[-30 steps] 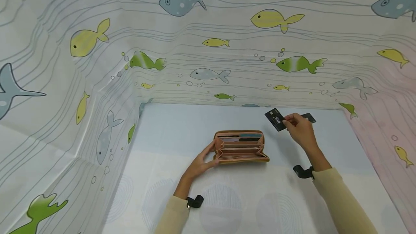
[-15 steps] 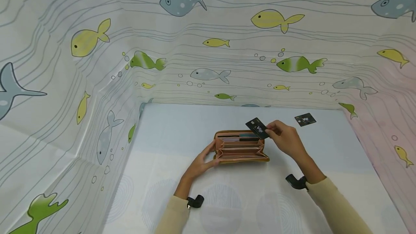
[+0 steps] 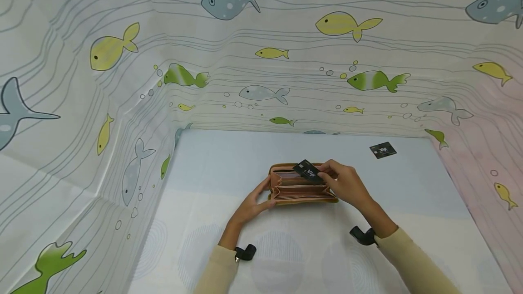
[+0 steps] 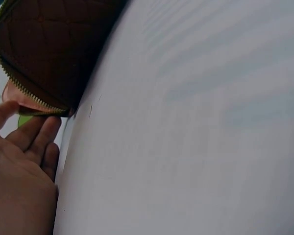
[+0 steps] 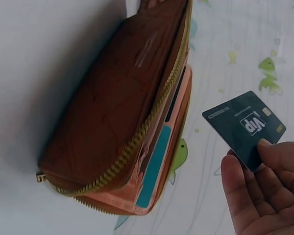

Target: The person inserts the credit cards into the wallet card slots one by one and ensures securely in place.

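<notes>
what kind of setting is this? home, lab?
Likely a staged recording booth, not a lived-in room: fish-print fabric screens three sides of a pale table. On it only an open brown zip wallet and a spare black VIP card.

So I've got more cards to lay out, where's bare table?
Bare table lies left of the wallet, and between it and the loose card. Crowded at the wallet: left hand, right hand pinching a card.
</notes>
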The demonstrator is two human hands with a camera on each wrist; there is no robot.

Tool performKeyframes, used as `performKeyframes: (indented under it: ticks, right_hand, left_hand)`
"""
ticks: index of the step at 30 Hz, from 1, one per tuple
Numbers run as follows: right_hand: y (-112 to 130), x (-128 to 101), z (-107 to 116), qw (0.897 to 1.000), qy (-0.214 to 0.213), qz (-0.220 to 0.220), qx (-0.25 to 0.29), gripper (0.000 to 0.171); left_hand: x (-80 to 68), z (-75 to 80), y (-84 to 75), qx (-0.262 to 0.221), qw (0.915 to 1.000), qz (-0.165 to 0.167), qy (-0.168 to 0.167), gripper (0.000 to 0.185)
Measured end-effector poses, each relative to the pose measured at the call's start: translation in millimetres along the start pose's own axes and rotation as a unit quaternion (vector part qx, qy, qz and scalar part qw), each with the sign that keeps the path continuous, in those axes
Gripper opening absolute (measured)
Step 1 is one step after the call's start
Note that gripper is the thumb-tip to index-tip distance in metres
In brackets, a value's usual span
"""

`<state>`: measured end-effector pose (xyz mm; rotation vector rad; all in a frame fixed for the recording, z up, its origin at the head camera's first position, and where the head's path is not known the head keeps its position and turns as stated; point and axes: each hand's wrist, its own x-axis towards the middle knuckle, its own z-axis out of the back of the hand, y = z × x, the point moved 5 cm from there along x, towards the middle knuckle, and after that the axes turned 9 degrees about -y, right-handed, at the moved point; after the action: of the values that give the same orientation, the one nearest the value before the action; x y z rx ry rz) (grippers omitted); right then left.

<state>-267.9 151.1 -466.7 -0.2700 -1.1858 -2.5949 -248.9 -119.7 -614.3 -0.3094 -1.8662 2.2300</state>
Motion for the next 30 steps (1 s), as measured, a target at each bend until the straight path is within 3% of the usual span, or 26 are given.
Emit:
performKeyframes:
  ticks: [8, 22, 30]
  right_hand:
    - [9, -1, -12, 0.999, 0.003, 0.036, -0.007, 0.012]
    - [18, -8, -41, 0.994, 0.023, 0.107, 0.027, 0.013]
    - [22, -10, -46, 0.994, 0.031, 0.101, 0.031, 0.012]
  left_hand:
    - [-1.5, 0.2, -0.5, 0.0, 1.0, 0.001, -0.002, 0.083]
    - [-0.2, 0.8, 0.9, 0.002, 1.0, -0.002, -0.009, 0.081]
    - [-0.1, 1.0, 0.5, 0.0, 0.9999, -0.004, -0.009, 0.082]
